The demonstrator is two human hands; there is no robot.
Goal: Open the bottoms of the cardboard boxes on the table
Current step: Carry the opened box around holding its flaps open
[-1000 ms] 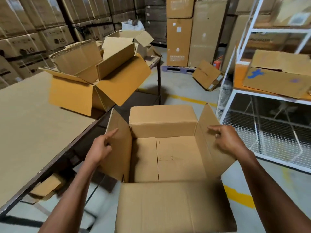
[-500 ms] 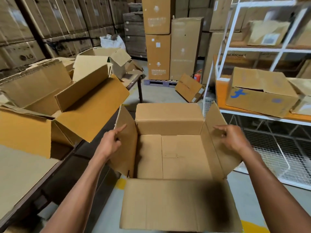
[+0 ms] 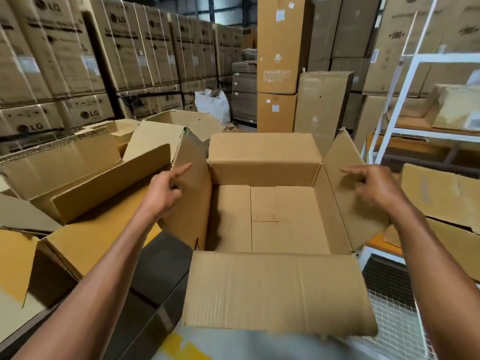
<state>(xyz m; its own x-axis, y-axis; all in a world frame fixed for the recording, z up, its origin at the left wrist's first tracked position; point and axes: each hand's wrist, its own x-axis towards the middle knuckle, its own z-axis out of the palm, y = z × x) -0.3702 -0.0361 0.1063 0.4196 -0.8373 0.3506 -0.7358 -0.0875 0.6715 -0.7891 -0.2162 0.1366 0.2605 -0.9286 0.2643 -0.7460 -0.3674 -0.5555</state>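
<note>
Here the open cardboard box (image 3: 270, 219) hangs between both grips, left hand (image 3: 162, 194) and right hand (image 3: 374, 188) each curled on a side flap, index fingers extended, likely carrying it beside the desk (image 3: 15, 315).

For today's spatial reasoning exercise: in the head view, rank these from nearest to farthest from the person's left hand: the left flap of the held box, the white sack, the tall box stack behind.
1. Left flap: the left hand grips it.
2. White sack: on the floor beyond the table, past the open boxes.
3. Tall box stack: farther back, right of the sack.
</note>
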